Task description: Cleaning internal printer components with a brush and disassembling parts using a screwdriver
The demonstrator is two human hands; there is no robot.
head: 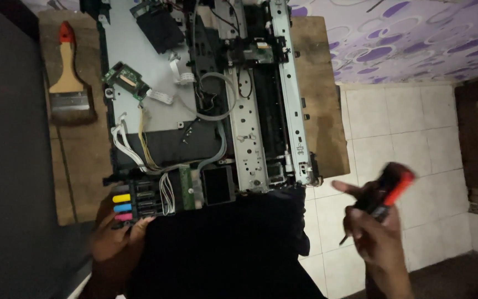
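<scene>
An opened printer chassis (206, 94) lies on a wooden board (319, 94), its metal frame, circuit boards and cables exposed. My left hand (109, 235) rests at the near left corner, fingers touching the ink tank block (131, 205) with yellow, blue and pink caps. My right hand (374, 232) is off to the right over the tiled floor, gripping a red-and-black screwdriver (391, 191) with its tip pointing down-left. A dark cloth or garment (222, 243) covers the near edge of the printer.
A paintbrush (70, 83) with a wooden handle and red tip lies on the board at the left. A small green circuit board (125, 80) sits loose on the chassis with ribbon cables. White floor tiles (405, 127) and a purple patterned covering (405, 39) lie to the right.
</scene>
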